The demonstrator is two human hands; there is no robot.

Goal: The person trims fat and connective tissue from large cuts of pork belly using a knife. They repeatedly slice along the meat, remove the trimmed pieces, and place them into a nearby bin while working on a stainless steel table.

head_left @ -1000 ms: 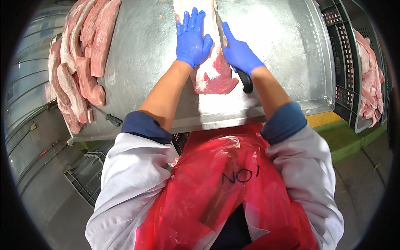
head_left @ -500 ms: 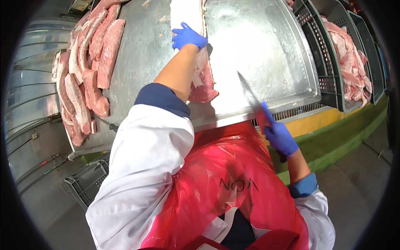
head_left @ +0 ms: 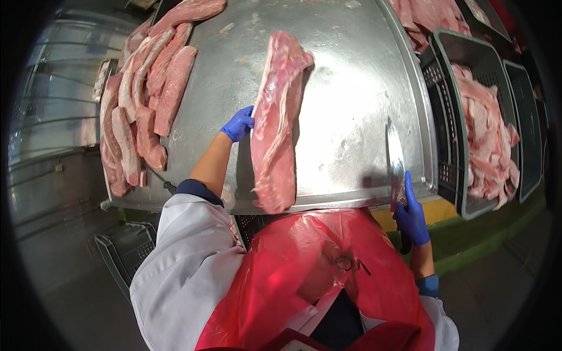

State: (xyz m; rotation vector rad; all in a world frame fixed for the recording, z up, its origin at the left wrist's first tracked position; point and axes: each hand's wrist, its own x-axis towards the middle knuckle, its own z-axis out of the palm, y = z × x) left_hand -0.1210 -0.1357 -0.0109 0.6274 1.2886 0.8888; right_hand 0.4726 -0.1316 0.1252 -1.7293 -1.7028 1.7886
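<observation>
A long slab of pork (head_left: 276, 134) lies lengthwise on the metal table, pink flesh up with pale streaks of fat. My left hand (head_left: 237, 124), in a blue glove, grips its left edge; the fingertips are partly hidden at the meat. In my blue-gloved right hand (head_left: 412, 219) is a knife (head_left: 396, 149). Its blade points away from me over the table's right part, apart from the meat. The index finger stretches along the knife while the other fingers wrap the dark handle.
Several long cuts of pork (head_left: 152, 76) lie piled along the left side of the metal table (head_left: 345, 175). A dark-handled tool (head_left: 169, 186) rests near them. At the right, a grey crate (head_left: 462, 202) holds pale trimmings (head_left: 483, 134). Another crate (head_left: 126, 248) stands low at the left.
The slab has been turned over, from white fat up to pink flesh up, and lies nearer me. My left hand has moved to its left edge. The knife has swung upright, farther right.
</observation>
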